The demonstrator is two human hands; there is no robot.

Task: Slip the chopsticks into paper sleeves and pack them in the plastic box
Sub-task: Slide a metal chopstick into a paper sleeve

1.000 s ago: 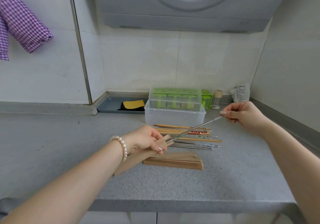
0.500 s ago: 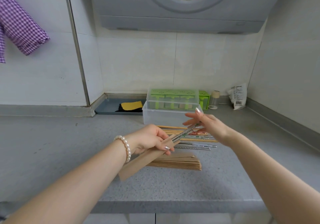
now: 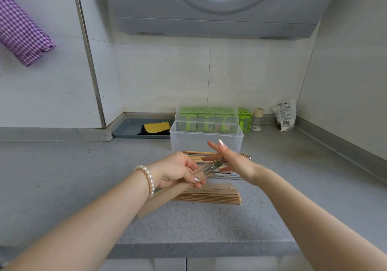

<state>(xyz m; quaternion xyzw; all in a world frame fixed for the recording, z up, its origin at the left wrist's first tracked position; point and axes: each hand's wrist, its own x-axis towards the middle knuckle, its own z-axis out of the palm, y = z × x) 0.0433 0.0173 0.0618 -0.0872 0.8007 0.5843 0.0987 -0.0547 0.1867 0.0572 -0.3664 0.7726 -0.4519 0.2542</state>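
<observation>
Head view. Task status: early stage, as judged from the layout. The clear plastic box [image 3: 206, 144] stands near the rear of the bench [image 3: 62, 176], close to the back wall, and no sleeved chopsticks can be seen through its wall; a second clear container with green contents sits on or just behind it, and which of the two cannot be told. Loose chopsticks [image 3: 228, 175], wooden and metal, lie in a row on the bench just in front of the box, partly hidden by the hands. A stack of unused paper sleeves [image 3: 217, 196] lies nearer the front edge, just in front of that row. Judgement: most pairs remain to be sleeved, and packing has not visibly begun. Current step: one metal pair [image 3: 214, 166] is being inserted into a held sleeve [image 3: 159, 200], with only a short length of the pair showing beyond the sleeve mouth. The left hand [image 3: 178, 171] is closed around the upper end of the held sleeve, thumb and fingers pinching it near the mouth; the sleeve slants down toward the front edge, clear of the bench. The right hand [image 3: 232, 161] is spread wide, fingers extended, with the palm against the exposed ends of the pair; it grips nothing and appears to be pressing the pair in.
</observation>
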